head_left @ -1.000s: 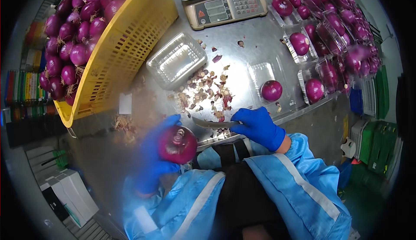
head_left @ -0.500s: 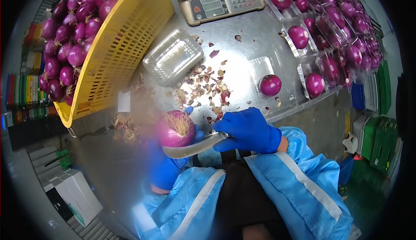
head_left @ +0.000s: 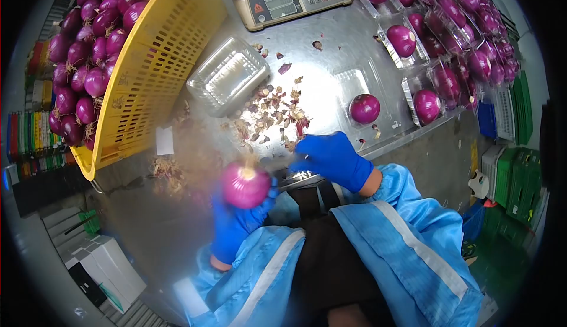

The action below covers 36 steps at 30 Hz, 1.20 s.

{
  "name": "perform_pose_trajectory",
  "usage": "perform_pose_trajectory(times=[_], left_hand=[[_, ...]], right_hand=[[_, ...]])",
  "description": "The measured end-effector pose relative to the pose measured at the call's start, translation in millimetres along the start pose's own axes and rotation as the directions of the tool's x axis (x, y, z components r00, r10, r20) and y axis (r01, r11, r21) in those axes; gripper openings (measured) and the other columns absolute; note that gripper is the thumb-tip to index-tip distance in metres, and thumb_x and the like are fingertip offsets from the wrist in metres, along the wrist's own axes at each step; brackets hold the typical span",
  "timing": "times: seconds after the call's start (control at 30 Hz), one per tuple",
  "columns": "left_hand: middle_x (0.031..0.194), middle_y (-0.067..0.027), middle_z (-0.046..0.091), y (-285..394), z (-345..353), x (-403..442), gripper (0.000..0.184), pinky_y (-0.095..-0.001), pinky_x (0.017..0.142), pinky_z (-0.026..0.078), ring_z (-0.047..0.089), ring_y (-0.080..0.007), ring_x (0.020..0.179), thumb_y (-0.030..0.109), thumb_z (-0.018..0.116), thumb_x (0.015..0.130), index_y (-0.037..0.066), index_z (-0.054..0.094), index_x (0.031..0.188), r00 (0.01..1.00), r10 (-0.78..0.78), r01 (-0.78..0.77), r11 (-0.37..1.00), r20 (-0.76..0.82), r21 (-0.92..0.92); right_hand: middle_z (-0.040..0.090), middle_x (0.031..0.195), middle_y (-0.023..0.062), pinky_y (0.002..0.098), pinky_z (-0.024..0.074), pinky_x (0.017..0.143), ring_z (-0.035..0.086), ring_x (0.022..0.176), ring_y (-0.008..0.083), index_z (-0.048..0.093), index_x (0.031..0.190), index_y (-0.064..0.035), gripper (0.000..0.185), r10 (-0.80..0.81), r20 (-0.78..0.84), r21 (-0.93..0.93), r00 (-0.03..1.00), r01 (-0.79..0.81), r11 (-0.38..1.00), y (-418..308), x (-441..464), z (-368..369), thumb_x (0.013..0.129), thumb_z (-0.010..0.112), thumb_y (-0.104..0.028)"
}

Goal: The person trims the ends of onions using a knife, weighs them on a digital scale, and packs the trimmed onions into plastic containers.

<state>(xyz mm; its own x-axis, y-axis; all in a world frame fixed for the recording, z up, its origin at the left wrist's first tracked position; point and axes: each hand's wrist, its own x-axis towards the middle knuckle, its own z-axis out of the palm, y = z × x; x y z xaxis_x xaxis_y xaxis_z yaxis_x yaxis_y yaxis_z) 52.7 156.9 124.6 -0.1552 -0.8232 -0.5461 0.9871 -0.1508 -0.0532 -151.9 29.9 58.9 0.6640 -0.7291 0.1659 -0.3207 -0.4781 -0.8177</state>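
Note:
My left hand, in a blue glove, is closed around a red onion near the table's front edge. The onion's pale cut end faces up, and a blurred tuft of roots shows just beyond it. To its right, my right hand, also gloved in blue, grips a knife whose blade is smeared by motion and points left toward the top of the onion. The knife's handle is hidden in my fist. Beyond both hands, dry skins and root trimmings lie scattered on the metal table.
A yellow basket heaped with red onions stands on the left. Behind the scraps are a clear plastic tray and a weighing scale. One onion sits in a clear tray; several packed onions crowd the right side.
The knife has moved from in front of the onion to its far side, up by the root end. The long roots that covered the onion's top are now off it, leaving a pale spot.

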Motion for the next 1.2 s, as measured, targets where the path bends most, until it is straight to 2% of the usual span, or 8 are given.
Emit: perform_pose_trajectory(times=[0.17, 0.23, 0.47, 0.77, 0.83, 1.03, 1.1, 1.2], left_hand=[[0.126, -0.0312, 0.044, 24, -9, -5, 0.094, -0.0467, 0.09, 0.052, 0.052, -0.0417, 0.109, 0.048, 0.069, 0.08, -0.003, 0.022, 0.144, 0.994, 0.072, -0.072, 0.997, -0.087, 0.006], [0.129, -0.0259, 0.047, 17, -1, 2, 0.091, -0.0469, 0.091, 0.052, 0.054, -0.0375, 0.111, 0.04, 0.072, 0.077, -0.001, 0.026, 0.144, 0.952, 0.273, -0.202, 0.9, -0.139, 0.386], [0.126, -0.0135, 0.052, -26, 41, 78, 0.075, -0.0341, 0.097, 0.045, 0.056, -0.0255, 0.111, 0.021, 0.07, 0.067, 0.002, 0.047, 0.136, 0.91, 0.36, -0.26, 0.116, 0.204, 0.958], [0.123, -0.0151, 0.056, -89, 36, 276, 0.062, -0.0379, 0.1, 0.042, 0.052, -0.0282, 0.116, 0.019, 0.077, 0.072, 0.002, 0.054, 0.127, 0.89, 0.064, -0.395, -0.388, 0.452, 0.832], [0.121, -0.0178, 0.055, -93, 30, 290, 0.063, -0.0419, 0.099, 0.042, 0.05, -0.0328, 0.115, 0.026, 0.076, 0.073, 0.002, 0.054, 0.127, 0.852, -0.063, -0.365, -0.783, 0.519, 0.504], [0.135, -0.0197, 0.042, -86, 10, 264, 0.06, -0.0414, 0.104, 0.038, 0.04, -0.0313, 0.125, 0.013, 0.069, 0.078, 0.002, 0.047, 0.133, 0.668, 0.099, -0.547, -0.606, 0.737, 0.578], [0.12, -0.018, 0.055, -79, -23, 265, 0.042, -0.0337, 0.089, 0.049, 0.054, -0.0242, 0.11, 0.007, 0.068, 0.076, 0.0, 0.058, 0.117, 0.853, 0.315, -0.39, -0.145, 0.416, 0.909], [0.083, -0.0109, 0.064, -66, -34, 273, 0.012, -0.0279, 0.069, 0.051, 0.061, -0.0164, 0.076, 0.004, 0.067, 0.076, -0.002, 0.062, 0.085, 0.995, 0.031, 0.098, -0.061, -0.096, 0.993]], right_hand=[[0.062, 0.075, 0.0153, 0.0363, 0.0483, 0.061, 0.063, 0.068, 0.0304, 0.067, 0.096, -0.0077, 0.026, 0.326, 0.283, 0.078, 0.902, -0.361, 0.929, 2, -24, -5, 0.087, 0.065, -0.032], [0.062, 0.076, 0.0159, 0.0357, 0.0482, 0.062, 0.063, 0.068, 0.0297, 0.067, 0.097, -0.0076, 0.025, 0.346, 0.305, 0.155, 0.888, -0.404, 0.901, -14, -17, -10, 0.088, 0.065, -0.031], [0.068, 0.097, 0.0069, 0.0282, 0.0513, 0.077, 0.066, 0.085, 0.0156, 0.064, 0.11, -0.0068, 0.027, 0.519, -0.458, 0.358, 0.722, -0.385, 0.851, 22, -55, -27, 0.084, 0.07, -0.012], [0.047, 0.139, 0.0198, 0.0358, 0.0383, 0.105, 0.047, 0.128, 0.0298, 0.038, 0.14, 0.0004, 0.071, 0.662, -0.614, 0.335, 0.43, -0.617, 0.712, 108, -123, -23, 0.084, 0.071, -0.027], [0.054, 0.129, 0.0205, 0.0356, 0.045, 0.098, 0.056, 0.118, 0.0299, 0.037, 0.14, 0.0011, 0.069, 0.746, -0.526, 0.431, 0.409, -0.627, 0.648, 98, -114, -28, 0.086, 0.068, -0.027], [0.066, 0.083, 0.0089, 0.0282, 0.0526, 0.058, 0.064, 0.066, 0.0127, 0.039, 0.141, -0.0053, 0.063, 0.877, -0.302, 0.601, 0.374, -0.639, 0.48, 89, -100, -45, 0.086, 0.068, -0.019], [0.067, 0.085, 0.0123, 0.0287, 0.0547, 0.057, 0.067, 0.069, 0.0161, 0.033, 0.143, -0.0026, 0.066, 0.88, -0.229, 0.827, 0.417, -0.393, 0.401, 113, -105, -31, 0.087, 0.065, -0.013], [0.067, 0.085, 0.0094, 0.0255, 0.0536, 0.053, 0.067, 0.071, 0.0142, 0.036, 0.143, -0.0061, 0.064, 0.903, -0.196, 0.897, 0.382, -0.303, 0.323, 118, -98, -28, 0.085, 0.064, -0.006]])
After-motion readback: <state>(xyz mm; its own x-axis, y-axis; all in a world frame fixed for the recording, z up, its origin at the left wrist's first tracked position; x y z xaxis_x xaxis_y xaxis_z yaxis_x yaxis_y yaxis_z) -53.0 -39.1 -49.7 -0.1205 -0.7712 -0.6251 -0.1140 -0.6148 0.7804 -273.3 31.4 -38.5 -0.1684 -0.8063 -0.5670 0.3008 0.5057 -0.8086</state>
